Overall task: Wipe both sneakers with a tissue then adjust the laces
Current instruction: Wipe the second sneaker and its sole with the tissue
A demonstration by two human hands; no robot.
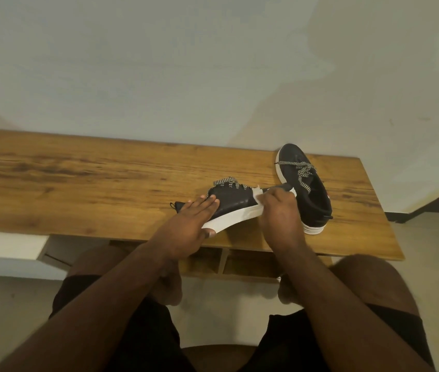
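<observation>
A black sneaker [236, 201] with a white sole lies tipped on its side near the front edge of the wooden table [79, 178], its black-and-white laces [227, 183] loose on top. My left hand [189, 226] grips its heel end, fingers over the upper and thumb under the sole. My right hand [280, 218] presses a white tissue [258, 196] against the toe end of this sneaker. The second black sneaker [307, 191] stands upright to the right, toe pointing away from me, with its laces tied loosely.
The table stands against a pale wall [213, 63]. Open cubbies [240, 261] sit under the front edge. A white surface [6, 242] adjoins the table at the lower left. My knees and dark shorts fill the bottom of the view.
</observation>
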